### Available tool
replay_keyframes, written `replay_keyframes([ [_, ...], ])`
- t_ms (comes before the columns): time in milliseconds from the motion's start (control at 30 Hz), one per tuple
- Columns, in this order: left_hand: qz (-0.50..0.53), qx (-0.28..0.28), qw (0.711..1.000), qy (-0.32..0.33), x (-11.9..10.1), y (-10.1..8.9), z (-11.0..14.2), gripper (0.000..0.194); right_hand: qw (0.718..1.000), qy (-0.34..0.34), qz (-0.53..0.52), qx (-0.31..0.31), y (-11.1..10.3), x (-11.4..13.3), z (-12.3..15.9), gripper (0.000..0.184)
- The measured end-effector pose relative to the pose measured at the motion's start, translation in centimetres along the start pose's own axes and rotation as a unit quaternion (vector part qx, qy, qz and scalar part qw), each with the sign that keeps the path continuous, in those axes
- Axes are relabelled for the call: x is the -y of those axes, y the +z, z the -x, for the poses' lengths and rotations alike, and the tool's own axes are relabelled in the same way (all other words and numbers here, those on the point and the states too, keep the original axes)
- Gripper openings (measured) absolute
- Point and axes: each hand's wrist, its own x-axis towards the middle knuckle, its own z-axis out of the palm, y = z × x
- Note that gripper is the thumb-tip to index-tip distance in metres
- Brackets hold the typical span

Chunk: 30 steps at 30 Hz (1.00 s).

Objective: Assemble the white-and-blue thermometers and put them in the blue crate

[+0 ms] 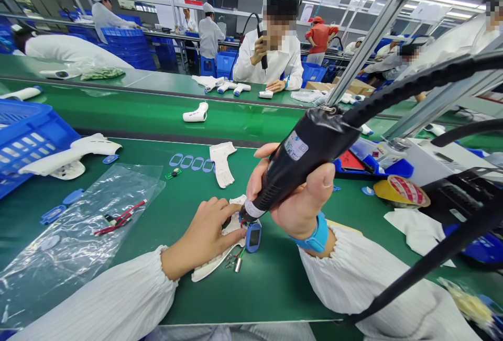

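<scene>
My right hand point(304, 202) grips a black electric screwdriver point(301, 155), tilted so its nose points down and left. Its tip meets a white gun-shaped plastic housing half point(210, 269) on the green bench, though the very tip is hidden. My left hand point(208, 231) presses that housing down, thumb and fingers closed over it. At the housing's right side sits a blue-framed display point(253, 237). Red and green wires run by it, and a small metal cylinder point(238, 264) lies on the bench beside small screws point(229, 264). Another white housing half point(223, 164) rests farther off.
Left are a clear plastic bag point(90, 226) with red wires point(121, 218) on it and a blue basket point(35, 136). Several blue frames point(188, 161) lie in a row. A tape roll point(401, 191) sits right. Across a green conveyor point(149, 113), a co-worker point(271, 47) holds a screwdriver.
</scene>
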Motion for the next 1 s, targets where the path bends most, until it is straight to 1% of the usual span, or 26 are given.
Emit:
replay_keyframes([
  [367,0.002,-0.003,1.000,0.010,0.0,0.0,0.1,0.032,1.000,0.010,-0.023,0.017,-0.2,-1.1,0.1,0.056],
  [567,-0.005,-0.019,1.000,0.017,0.1,0.2,-0.1,0.033,0.997,0.044,-0.040,0.042,-0.1,-2.0,0.3,0.057],
  [767,-0.007,-0.024,0.999,0.022,0.4,0.3,-0.2,0.035,0.992,0.074,-0.073,0.066,-0.2,-3.0,0.2,0.060],
  [900,-0.007,-0.013,1.000,0.013,0.3,0.1,-0.2,0.038,0.993,0.051,-0.083,0.063,0.0,-3.2,0.3,0.056],
  [967,-0.010,-0.015,1.000,0.010,0.1,0.0,-0.1,0.038,0.996,0.021,-0.069,0.049,0.0,-2.5,0.2,0.055],
  [1000,-0.009,-0.017,1.000,0.010,0.0,0.0,-0.1,0.038,0.998,-0.003,-0.057,0.042,-0.2,-1.7,0.1,0.055],
])
